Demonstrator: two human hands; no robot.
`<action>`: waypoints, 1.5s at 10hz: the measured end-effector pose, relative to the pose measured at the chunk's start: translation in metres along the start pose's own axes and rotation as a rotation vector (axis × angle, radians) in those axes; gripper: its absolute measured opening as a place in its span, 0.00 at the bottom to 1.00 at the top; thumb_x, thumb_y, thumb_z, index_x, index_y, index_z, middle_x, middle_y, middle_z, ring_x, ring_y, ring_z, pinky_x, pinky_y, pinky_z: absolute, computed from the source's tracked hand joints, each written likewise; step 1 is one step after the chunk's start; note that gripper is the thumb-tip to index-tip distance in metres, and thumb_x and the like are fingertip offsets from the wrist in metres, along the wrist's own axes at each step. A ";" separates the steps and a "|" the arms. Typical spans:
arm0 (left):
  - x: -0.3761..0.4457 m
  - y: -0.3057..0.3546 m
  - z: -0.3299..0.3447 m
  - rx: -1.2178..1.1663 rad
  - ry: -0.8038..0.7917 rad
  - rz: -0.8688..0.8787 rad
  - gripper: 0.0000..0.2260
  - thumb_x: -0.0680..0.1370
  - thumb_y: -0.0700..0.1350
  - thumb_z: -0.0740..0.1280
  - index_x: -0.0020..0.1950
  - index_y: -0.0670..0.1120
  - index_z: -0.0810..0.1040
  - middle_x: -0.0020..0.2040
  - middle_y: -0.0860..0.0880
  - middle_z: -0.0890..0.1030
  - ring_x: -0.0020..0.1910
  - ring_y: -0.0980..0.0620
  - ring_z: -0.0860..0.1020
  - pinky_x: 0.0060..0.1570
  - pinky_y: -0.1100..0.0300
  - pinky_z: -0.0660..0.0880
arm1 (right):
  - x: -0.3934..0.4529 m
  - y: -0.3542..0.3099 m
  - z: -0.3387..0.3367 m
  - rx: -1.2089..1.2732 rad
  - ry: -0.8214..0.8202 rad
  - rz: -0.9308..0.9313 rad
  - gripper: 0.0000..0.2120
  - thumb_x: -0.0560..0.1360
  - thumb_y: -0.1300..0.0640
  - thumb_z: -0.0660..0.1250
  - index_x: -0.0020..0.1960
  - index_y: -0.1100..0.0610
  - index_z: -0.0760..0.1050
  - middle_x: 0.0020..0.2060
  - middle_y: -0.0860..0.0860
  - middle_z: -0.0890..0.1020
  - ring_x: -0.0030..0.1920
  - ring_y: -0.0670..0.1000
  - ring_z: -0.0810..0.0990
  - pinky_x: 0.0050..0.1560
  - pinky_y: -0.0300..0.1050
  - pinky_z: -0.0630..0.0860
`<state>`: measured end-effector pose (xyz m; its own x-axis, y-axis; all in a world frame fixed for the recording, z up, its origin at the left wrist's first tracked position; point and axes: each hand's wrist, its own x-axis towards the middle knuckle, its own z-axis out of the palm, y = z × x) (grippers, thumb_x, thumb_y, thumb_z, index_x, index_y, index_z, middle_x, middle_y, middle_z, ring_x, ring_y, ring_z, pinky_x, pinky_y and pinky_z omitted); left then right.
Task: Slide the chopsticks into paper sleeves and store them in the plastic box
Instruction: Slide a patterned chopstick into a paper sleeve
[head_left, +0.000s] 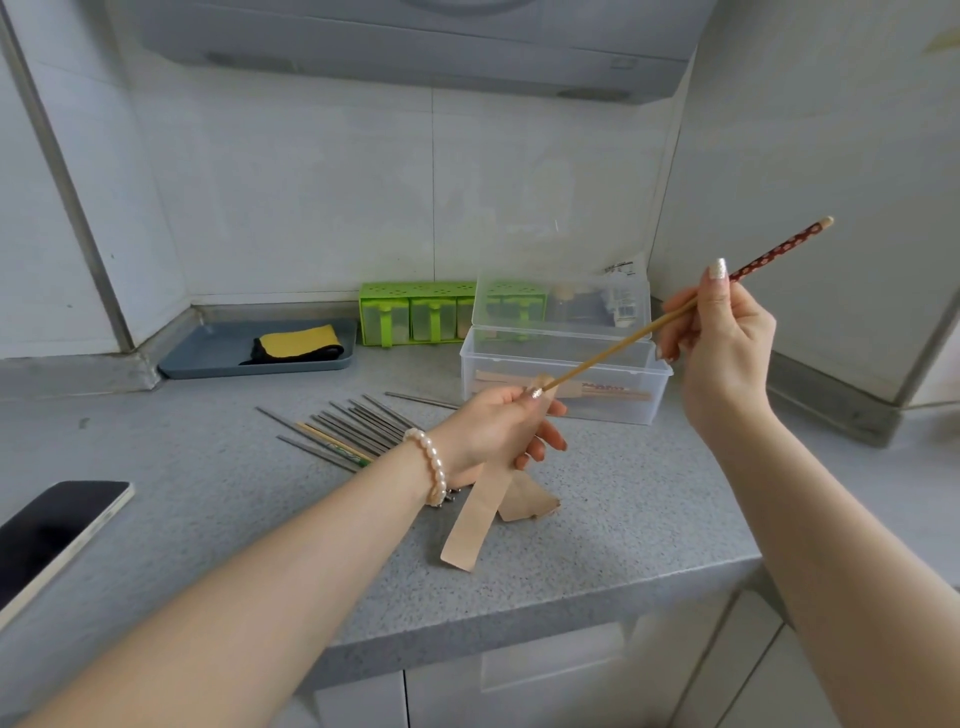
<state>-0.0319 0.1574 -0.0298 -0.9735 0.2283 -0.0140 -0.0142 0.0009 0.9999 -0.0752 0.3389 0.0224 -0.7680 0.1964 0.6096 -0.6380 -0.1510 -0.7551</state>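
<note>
Phone, grey tray with cloth, green spice rack.

Single wide-angle view from head height, looking forward and down over a grey table set into a tiled corner. Close range: both forearms reaching in from the bottom edge, left hand and right hand near frame centre. Straight lines bowed toward the edges. Range hood along the top, cabinet fronts along the bottom.
</note>
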 end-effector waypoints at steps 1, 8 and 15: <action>0.001 0.000 0.002 -0.069 0.005 -0.015 0.17 0.83 0.47 0.52 0.58 0.36 0.73 0.36 0.43 0.78 0.28 0.54 0.72 0.28 0.62 0.67 | -0.002 0.000 -0.001 -0.011 -0.020 -0.019 0.21 0.82 0.53 0.53 0.34 0.59 0.71 0.17 0.48 0.72 0.19 0.45 0.68 0.25 0.32 0.64; 0.006 -0.001 0.005 -0.339 -0.122 -0.089 0.21 0.82 0.55 0.49 0.56 0.41 0.74 0.32 0.50 0.69 0.27 0.57 0.63 0.25 0.66 0.58 | 0.005 -0.002 -0.016 0.107 0.064 0.144 0.22 0.82 0.50 0.53 0.33 0.59 0.71 0.17 0.48 0.70 0.20 0.47 0.67 0.25 0.38 0.64; -0.001 0.003 0.011 -0.276 -0.260 -0.081 0.24 0.81 0.55 0.47 0.52 0.40 0.77 0.35 0.51 0.72 0.32 0.56 0.67 0.35 0.62 0.63 | 0.005 -0.019 -0.022 0.168 -0.016 0.118 0.22 0.82 0.50 0.52 0.34 0.59 0.71 0.17 0.50 0.71 0.20 0.48 0.67 0.28 0.42 0.62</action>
<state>-0.0285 0.1682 -0.0270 -0.8770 0.4771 -0.0567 -0.1842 -0.2249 0.9568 -0.0656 0.3642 0.0341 -0.8377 0.1531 0.5243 -0.5433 -0.3321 -0.7711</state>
